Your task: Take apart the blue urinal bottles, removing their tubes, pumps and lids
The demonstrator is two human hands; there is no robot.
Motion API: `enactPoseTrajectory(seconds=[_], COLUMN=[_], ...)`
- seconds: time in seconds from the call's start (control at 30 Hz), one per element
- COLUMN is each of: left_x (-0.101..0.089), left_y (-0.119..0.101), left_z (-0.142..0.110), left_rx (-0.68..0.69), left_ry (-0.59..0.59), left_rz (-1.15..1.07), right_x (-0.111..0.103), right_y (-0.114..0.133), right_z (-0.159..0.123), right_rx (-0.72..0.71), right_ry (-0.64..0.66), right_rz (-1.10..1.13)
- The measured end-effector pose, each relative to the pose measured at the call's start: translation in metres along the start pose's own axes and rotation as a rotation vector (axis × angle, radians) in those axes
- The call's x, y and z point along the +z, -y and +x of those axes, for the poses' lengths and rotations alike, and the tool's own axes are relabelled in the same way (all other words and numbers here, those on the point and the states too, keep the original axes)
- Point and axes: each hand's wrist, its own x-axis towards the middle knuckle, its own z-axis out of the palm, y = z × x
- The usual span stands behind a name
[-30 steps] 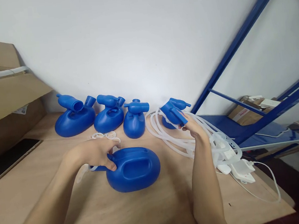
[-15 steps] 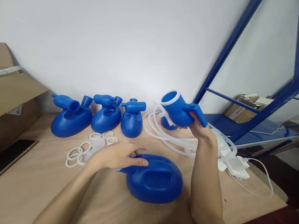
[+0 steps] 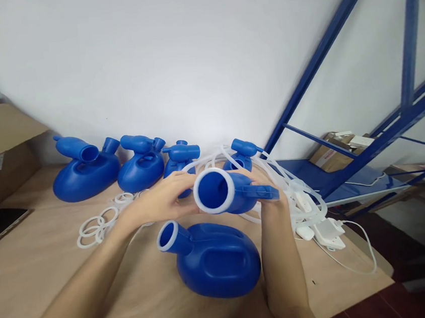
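In my right hand (image 3: 263, 186) is a blue plastic urinal funnel (image 3: 241, 196), its white-ringed mouth facing me and its flat clip pointing right. My left hand (image 3: 170, 193) is at the left side of that mouth, thumb and fingers around its edge; the fingertips are partly hidden. Below both hands a blue urinal bottle (image 3: 219, 264) lies on its side, a white ring on its neck, which points up left. Neither hand touches this bottle. Left of my left hand, several loose white sealing rings (image 3: 98, 226) lie on the table.
Along the wall stand several more blue bottles (image 3: 85, 180) with funnels on top. Coiled clear tubing (image 3: 318, 203) and a white power strip (image 3: 329, 235) lie at right. A phone (image 3: 1, 226) and cardboard box (image 3: 4, 127) are at left. A blue metal rack (image 3: 322, 51) rises at right.
My left hand has let go of the bottle's neck and moved up to the funnel. My right hand has brought the funnel left and down, turning its mouth toward me. The view has shifted slightly right.
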Motion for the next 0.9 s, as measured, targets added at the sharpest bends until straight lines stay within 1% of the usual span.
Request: enactPoseTrajectory(seconds=[0.03, 0.07, 0.1, 0.13, 0.2, 0.27, 0.3, 0.37, 0.43, 0.5, 0.53, 0.57, 0.63, 0.7, 0.8, 0.9], left_x=[0.001, 0.001, 0.001, -0.001, -0.008, -0.020, -0.028, -0.045, -0.061, -0.071, -0.073, -0.073, -0.067, -0.055, -0.030, -0.002], left_y=[0.001, 0.003, 0.006, 0.009, 0.016, 0.023, 0.026, 0.029, 0.027, 0.023, 0.021, 0.020, 0.017, 0.016, 0.014, 0.015], left_z=[0.000, 0.000, 0.000, -0.001, -0.004, -0.011, -0.017, -0.031, -0.046, -0.061, -0.067, -0.072, -0.078, -0.080, -0.082, -0.087], left_rx=[-0.012, -0.028, -0.039, -0.047, -0.081, -0.129, -0.145, -0.160, -0.170, -0.182, -0.181, -0.173, -0.147, -0.103, -0.019, 0.059], left_ry=[-0.010, -0.018, -0.021, -0.026, -0.057, -0.097, -0.108, -0.072, 0.030, 0.144, 0.191, 0.227, 0.268, 0.296, 0.285, 0.174], left_rz=[-0.037, -0.068, -0.091, -0.107, -0.105, -0.075, -0.062, -0.040, -0.033, -0.036, -0.029, -0.012, 0.069, 0.166, 0.272, 0.397], right_x=[0.005, 0.010, 0.013, 0.014, 0.012, 0.002, -0.004, -0.018, -0.026, -0.025, -0.021, -0.016, -0.001, 0.015, 0.036, 0.052], right_y=[-0.006, -0.013, -0.020, -0.027, -0.040, -0.048, -0.049, -0.042, -0.025, -0.001, 0.010, 0.021, 0.037, 0.042, 0.032, 0.015], right_z=[0.000, -0.002, -0.004, -0.007, -0.013, -0.019, -0.021, -0.024, -0.026, -0.029, -0.033, -0.038, -0.054, -0.076, -0.110, -0.132], right_rx=[-0.002, -0.001, 0.011, 0.035, 0.102, 0.146, 0.146, 0.122, 0.093, 0.114, 0.144, 0.182, 0.274, 0.355, 0.447, 0.479], right_ry=[0.045, 0.117, 0.161, 0.162, 0.090, 0.009, 0.000, 0.055, 0.137, 0.196, 0.201, 0.191, 0.150, 0.102, 0.026, -0.125], right_rz=[0.049, 0.132, 0.223, 0.303, 0.402, 0.399, 0.381, 0.356, 0.351, 0.357, 0.356, 0.353, 0.329, 0.283, 0.243, 0.303])
